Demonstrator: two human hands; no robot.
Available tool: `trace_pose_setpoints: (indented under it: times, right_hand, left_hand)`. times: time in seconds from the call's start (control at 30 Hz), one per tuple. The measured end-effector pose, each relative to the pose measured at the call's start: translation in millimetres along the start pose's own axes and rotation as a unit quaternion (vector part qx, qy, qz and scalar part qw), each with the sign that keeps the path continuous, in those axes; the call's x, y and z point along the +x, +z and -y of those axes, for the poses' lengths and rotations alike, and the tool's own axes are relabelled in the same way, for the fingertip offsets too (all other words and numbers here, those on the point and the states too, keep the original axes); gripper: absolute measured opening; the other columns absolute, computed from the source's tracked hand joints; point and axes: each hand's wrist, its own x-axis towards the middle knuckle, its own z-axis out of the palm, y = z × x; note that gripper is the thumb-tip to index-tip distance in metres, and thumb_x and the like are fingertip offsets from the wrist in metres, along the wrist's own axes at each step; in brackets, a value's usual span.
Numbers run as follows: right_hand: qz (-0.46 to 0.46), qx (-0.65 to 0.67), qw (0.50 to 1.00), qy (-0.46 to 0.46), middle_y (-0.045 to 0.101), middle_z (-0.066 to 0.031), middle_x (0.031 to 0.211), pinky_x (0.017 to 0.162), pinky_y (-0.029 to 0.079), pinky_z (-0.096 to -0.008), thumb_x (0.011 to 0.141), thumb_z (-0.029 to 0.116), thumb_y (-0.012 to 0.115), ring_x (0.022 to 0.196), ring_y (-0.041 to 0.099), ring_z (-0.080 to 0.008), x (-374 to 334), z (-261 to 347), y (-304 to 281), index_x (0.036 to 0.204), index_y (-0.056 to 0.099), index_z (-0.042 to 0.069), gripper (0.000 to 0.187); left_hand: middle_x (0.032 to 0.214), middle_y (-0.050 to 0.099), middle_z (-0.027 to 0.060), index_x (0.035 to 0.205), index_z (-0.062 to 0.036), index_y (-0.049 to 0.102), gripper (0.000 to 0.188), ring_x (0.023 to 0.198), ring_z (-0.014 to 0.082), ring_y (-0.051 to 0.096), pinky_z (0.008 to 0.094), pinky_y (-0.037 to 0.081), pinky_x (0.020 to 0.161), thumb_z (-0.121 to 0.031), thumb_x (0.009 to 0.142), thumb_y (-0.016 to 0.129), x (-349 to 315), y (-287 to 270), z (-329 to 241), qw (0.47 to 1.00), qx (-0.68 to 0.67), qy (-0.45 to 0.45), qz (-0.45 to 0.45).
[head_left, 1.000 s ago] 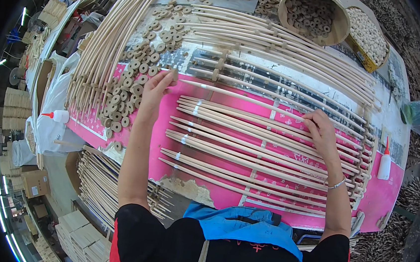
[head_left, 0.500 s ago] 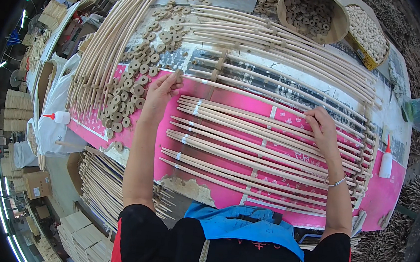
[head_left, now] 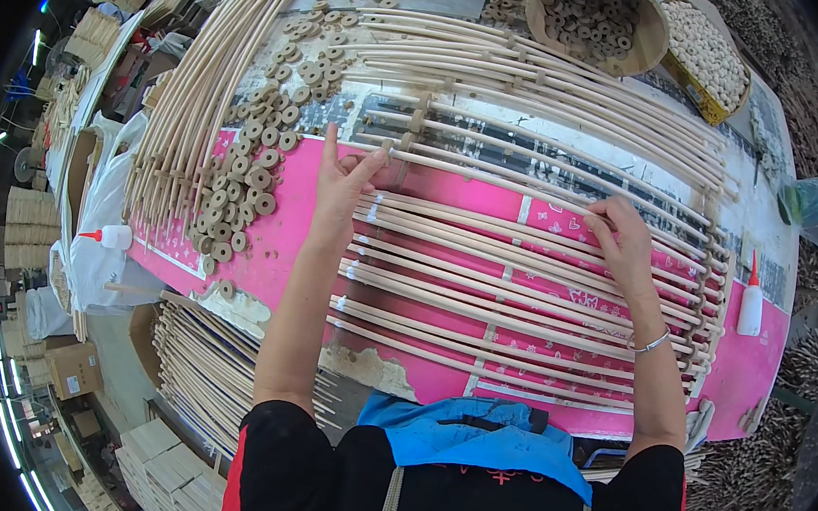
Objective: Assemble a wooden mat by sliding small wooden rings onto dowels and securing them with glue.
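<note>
**Left hand [head_left: 345, 190] and right hand [head_left: 625, 237] on one pale rod [head_left: 479, 175]**

The worktable [head_left: 277, 263] takes up most of what I see, its near part covered in bright pink. Slightly bowed front rods [head_left: 463, 301] lie side by side across the pink, running left to right. More far rods [head_left: 542, 70] lie beyond them, and over on the left fans a long bundle of rods [head_left: 195, 91]. At the back a round tub [head_left: 653, 45] tips its mouth this way, brown discs inside, with a yellow box [head_left: 693, 91] of small white pieces next to it. A white bottle [head_left: 751, 310] with a red tip stands at the right.

The rod at work sits just past the front rods, stretched from one hand to the other. The right hand has it in a narrow pinch, thumb beneath. The left hand is spread wide, forefinger pointing away, thumb at the rod's left end; whether the lower fingers grip anything, I can't tell.

Loose wooden rings [head_left: 258, 177] are heaped left of that hand. Smallest is a brown piece [head_left: 387, 144], apparently another ring edge-on, right by the thumb.
</note>
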Motion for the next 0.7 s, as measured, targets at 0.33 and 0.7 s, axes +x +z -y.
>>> trace_pose_setpoints:
  times: [0.33, 0.7]
  right_hand:
    - [-0.021, 0.003, 0.999, -0.031, 0.069, -0.0089, 0.1, 0.081, 0.054, -0.0394, 0.092, 0.023, 0.076, 0.094, 0.067, -0.0292, 9.8, -4.5, 18.7, 0.102, 0.069, 0.008, 0.019]
    - [-0.035, -0.047, 0.995, -0.077, 0.064, -0.0107, 0.093, 0.084, 0.051, -0.0425, 0.097, 0.021, 0.071, 0.095, 0.063, -0.032, 6.8, -15.1, 20.8, 0.096, 0.071, 0.005, 0.016]
  left_hand:
    - [0.107, 0.075, 0.0053, 0.17, -0.0074, 0.008, 0.099, 0.087, 0.0084, 0.067, 0.0209, 0.043, 0.065, -0.012, 0.099, 0.076, 14.2, -22.9, 7.8, 0.996, 0.069, 0.062, -0.007]
    - [0.093, 0.074, 0.0034, 0.166, -0.0054, 0.033, 0.077, 0.079, 0.0085, 0.064, 0.023, 0.047, 0.068, -0.013, 0.101, 0.073, 11.6, -13.9, -0.7, 0.984, 0.148, 0.091, 0.043]
